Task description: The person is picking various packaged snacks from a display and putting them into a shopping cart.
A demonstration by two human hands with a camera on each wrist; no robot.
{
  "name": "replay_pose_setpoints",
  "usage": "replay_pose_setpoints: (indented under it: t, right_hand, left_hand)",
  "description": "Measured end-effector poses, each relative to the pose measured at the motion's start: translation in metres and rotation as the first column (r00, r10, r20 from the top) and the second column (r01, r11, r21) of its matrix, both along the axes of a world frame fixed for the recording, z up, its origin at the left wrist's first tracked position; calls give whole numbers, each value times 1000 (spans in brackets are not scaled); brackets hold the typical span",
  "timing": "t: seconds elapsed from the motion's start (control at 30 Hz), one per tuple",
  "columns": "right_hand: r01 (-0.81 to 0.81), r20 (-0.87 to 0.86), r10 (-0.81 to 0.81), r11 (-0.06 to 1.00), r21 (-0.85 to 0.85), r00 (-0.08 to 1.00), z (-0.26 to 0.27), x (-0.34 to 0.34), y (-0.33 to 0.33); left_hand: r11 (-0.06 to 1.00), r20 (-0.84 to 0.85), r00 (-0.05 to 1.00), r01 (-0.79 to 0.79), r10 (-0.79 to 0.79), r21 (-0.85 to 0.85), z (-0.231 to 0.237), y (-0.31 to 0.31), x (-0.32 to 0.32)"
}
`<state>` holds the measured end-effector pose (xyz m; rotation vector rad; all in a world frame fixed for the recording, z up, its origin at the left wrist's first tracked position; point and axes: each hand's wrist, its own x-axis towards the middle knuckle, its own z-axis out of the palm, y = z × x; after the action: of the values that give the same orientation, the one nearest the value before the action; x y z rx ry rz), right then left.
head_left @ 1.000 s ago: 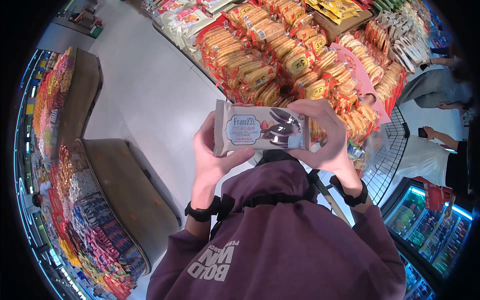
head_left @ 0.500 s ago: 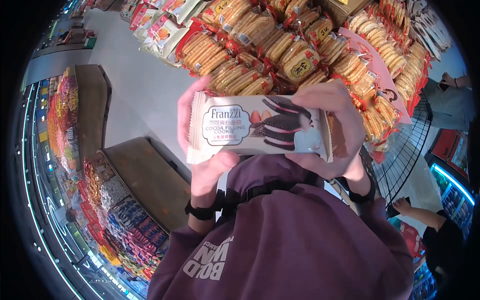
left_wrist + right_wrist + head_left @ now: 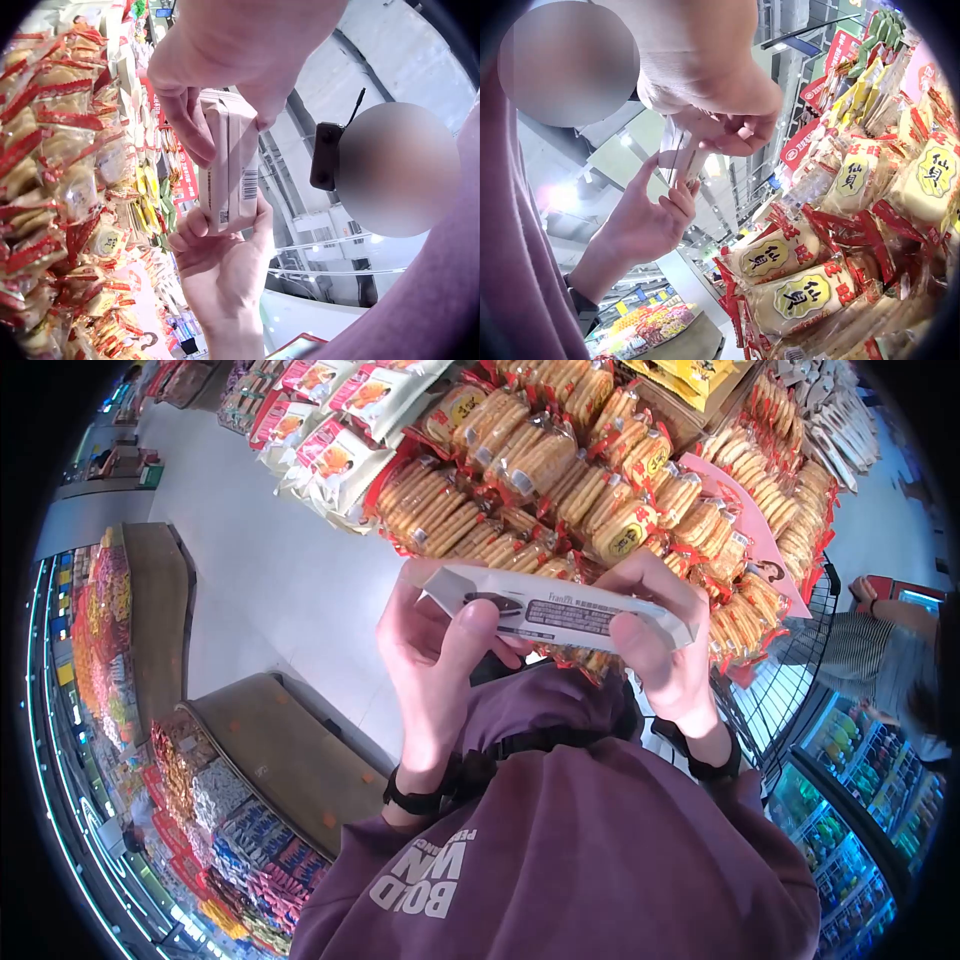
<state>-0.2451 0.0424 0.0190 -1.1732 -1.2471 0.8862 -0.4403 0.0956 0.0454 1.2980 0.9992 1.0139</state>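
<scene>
In the head view a pale cookie packet, labelled Franzzi along its narrow side, is held up in front of the chest. My left hand grips its left end, thumb on the side turned to me. At the other end my right hand pinches it, with the thumb on the printed panel and the fingers behind. The left wrist view shows the packet upright between both hands, a barcode on its back face. Fingers partly cover the packet in the right wrist view.
Behind the packet is a heap of rice crackers in clear and red wrappers, with white-and-pink bags to its left. A black wire basket is at the right. A brown-sided candy stand lies left; another person stands right.
The packet has tipped from its front face, with the cookie picture, to a narrow printed side. Both thumbs now lie on that side. The head view has shifted slightly.
</scene>
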Motion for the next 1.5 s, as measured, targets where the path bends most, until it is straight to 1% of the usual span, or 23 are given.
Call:
replay_pose_setpoints:
  t: [0.07, 0.1, 0.13, 0.17, 0.2, 0.23, 0.3, 0.43, 0.47, 0.5, 0.57, 0.6, 0.67, 0.7, 0.8, 0.87, 1.03, 1.13, 1.23, 1.27, 1.33, 1.4, 1.5]
  right_hand:
    - [21, 30, -21, 1000, 5, 999, 2, -12, 3]
    - [28, 74, -31, 999, 33, 997, 4, -15, 5]
    - [37, 119, -45, 997, 66, 992, 6, -18, 8]
    - [50, 115, -70, 985, 164, 991, 3, -24, 11]
    - [58, 209, -103, 976, 209, 973, 11, -27, 13]
    - [61, 298, -138, 966, 251, 945, 21, -30, 15]
    - [64, 438, -188, 957, 283, 879, 28, -38, 14]
    - [78, 491, -259, 930, 359, 832, 19, -62, 24]
    - [59, 561, -245, 942, 329, 791, 22, -67, 26]
    - [33, 596, -228, 947, 319, 770, 24, -72, 28]
    - [-31, 673, -203, 947, 319, 712, 29, -80, 33]
    - [-89, 680, -167, 941, 325, 714, 33, -84, 37]
    - [-167, 696, -48, 957, 237, 717, 43, -90, 41]
    - [-199, 714, -49, 945, 259, 699, 46, -92, 45]
    - [-279, 784, -15, 930, 239, 621, 47, -91, 57]
    - [-302, 831, 20, 936, 179, 556, 48, -88, 62]
    - [-362, 879, 19, 915, 176, 476, 55, -78, 72]
    - [-372, 898, 17, 913, 165, 440, 61, -61, 78]
    - [-352, 898, -33, 913, 205, 438, 64, -45, 83]
    - [-346, 900, -32, 917, 200, 435, 64, -39, 83]
    - [-313, 858, -89, 908, 279, 506, 63, -33, 85]
    - [-329, 856, -120, 889, 318, 503, 64, -28, 87]
    - [-348, 879, -102, 892, 288, 466, 75, -8, 96]
  left_hand:
    - [1000, 6, 1000, 12, -12, 20, 5, 8, -8]
    - [996, 1, 997, 83, -83, 38, 5, 15, -20]
    - [995, 88, 992, 89, -93, 39, 9, 20, -23]
    - [994, 171, 980, 100, -104, 34, 13, 24, -25]
    - [993, 250, 962, 112, -114, 20, 15, 26, -30]
    - [990, 278, 950, 137, -140, 32, 12, 30, -35]
    - [983, 186, 971, 123, -148, 139, 9, 37, -44]
    - [956, 87, 982, 140, -167, 257, 0, 46, -65]
    - [947, 66, 983, 146, -171, 286, -2, 47, -73]
    - [935, -36, 990, 142, -137, 325, -10, 49, -82]
    - [934, -19, 981, 187, -191, 303, -5, 48, -89]
    - [933, -9, 978, 201, -207, 298, -7, 49, -93]
    - [932, -45, 977, 212, -208, 293, -9, 50, -100]
    - [931, -47, 974, 225, -221, 286, -12, 51, -103]
    - [911, -200, 955, 272, -218, 310, -16, 57, -107]
    - [908, -191, 959, 263, -209, 325, -14, 60, -103]
    - [922, -171, 968, 230, -184, 311, -12, 64, -94]
    - [956, -104, 982, 179, -158, 234, -13, 61, -87]
    - [971, 76, 983, 149, -166, 189, -2, 63, -73]
    - [971, 84, 982, 153, -171, 182, 0, 65, -69]
    - [976, 99, 980, 157, -173, 154, -1, 69, -69]
    - [970, 88, 978, 170, -187, 173, -6, 70, -67]
    - [973, 122, 975, 166, -187, 160, -4, 69, -57]
